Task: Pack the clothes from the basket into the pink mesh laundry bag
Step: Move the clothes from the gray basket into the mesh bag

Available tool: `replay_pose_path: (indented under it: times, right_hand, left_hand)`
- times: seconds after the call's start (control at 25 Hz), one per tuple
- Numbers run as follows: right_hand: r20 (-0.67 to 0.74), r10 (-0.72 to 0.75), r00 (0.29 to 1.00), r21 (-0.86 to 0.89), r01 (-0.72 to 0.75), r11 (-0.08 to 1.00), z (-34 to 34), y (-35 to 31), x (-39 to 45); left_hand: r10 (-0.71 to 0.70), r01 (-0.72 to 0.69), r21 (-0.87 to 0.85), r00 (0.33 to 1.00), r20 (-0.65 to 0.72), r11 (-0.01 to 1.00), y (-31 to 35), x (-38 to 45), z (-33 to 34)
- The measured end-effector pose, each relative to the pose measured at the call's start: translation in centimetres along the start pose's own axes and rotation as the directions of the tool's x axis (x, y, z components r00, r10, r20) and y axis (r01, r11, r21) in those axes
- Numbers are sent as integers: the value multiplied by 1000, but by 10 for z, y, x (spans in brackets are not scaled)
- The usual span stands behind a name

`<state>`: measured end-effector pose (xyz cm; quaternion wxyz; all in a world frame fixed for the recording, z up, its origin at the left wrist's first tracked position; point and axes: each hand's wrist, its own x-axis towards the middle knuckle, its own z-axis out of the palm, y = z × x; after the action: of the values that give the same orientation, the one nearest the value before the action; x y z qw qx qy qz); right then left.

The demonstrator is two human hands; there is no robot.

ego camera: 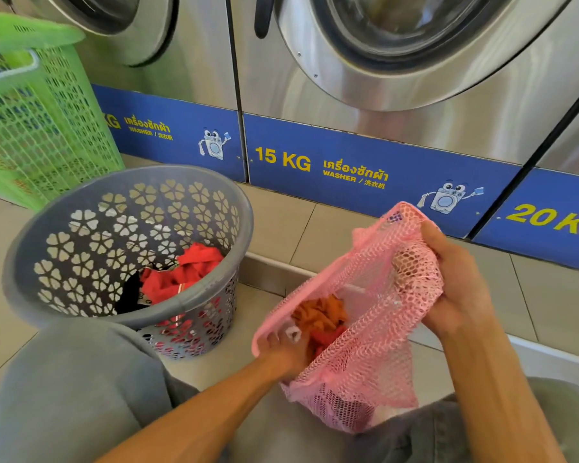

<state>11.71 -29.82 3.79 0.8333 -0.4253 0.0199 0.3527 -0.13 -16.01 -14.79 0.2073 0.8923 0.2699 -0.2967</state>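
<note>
The bag is held over the person's lap, mouth open and facing up. The right hand is closed in a grip on the far rim, mesh bunched in the fist. The left hand is at the near rim, its fingers curled around the edge; it pinches the rim by the look of it, though part of the hand is hidden by mesh. Between the two grips, orange and red clothes already sit inside. More clothes, red and black, lie at the bottom of the grey basket, on the floor to the left of the left grip.

Handling, as a judgement: the mesh is limp and light and collapses unless both grips hold the rim apart. The clothes are soft, light and not fragile; grab them by a bunched handful from above. Fingers may snag in the mesh.
</note>
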Motion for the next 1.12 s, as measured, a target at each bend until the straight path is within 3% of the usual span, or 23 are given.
replay_pose_path:
  times: [0.12, 0.24, 0.36, 0.44, 0.56, 0.68, 0.8, 0.92, 1.12]
  right_hand:
    - [-59, -8, 998, -3, 8, 1000, -1, 0, 3]
    - [-56, 72, 996, -33, -74, 997, 1, 13, 8]
    - [-63, 153, 986, -64, -157, 986, 8, 29, 14]
    - [-78, 201, 977, -109, -208, 972, 11, 45, 21]
    - [-100, 243, 965, -146, -256, 956, 13, 66, 30]
    - [-88, 308, 947, -183, -320, 930, 14, 80, 34]
    - [-109, 316, 943, -193, -332, 924, 15, 87, 40]
    - [-101, 338, 936, -189, -352, 917, 19, 92, 46]
    - [-87, 367, 926, -187, -377, 907, 22, 90, 50]
  left_hand:
    - [-51, 61, 91, 992, -113, 994, -5, -7, -22]
    - [-46, 54, 139, 997, -62, 989, -6, -6, -48]
    - [163, -171, -98, 983, -79, 980, 11, -29, -90]
    - [239, -297, -217, 936, -258, 930, 17, -44, -127]
    - [151, -354, -314, 839, -523, 881, 1, -66, -183]
    - [32, -323, -353, 776, -630, 878, -40, -70, -212]
    - [5, -169, -208, 786, -618, 963, -86, -51, -231]
    - [31, -92, -96, 863, -505, 991, -127, -16, -225]
    - [24, -6, 152, 993, -118, 988, -170, 47, -197]
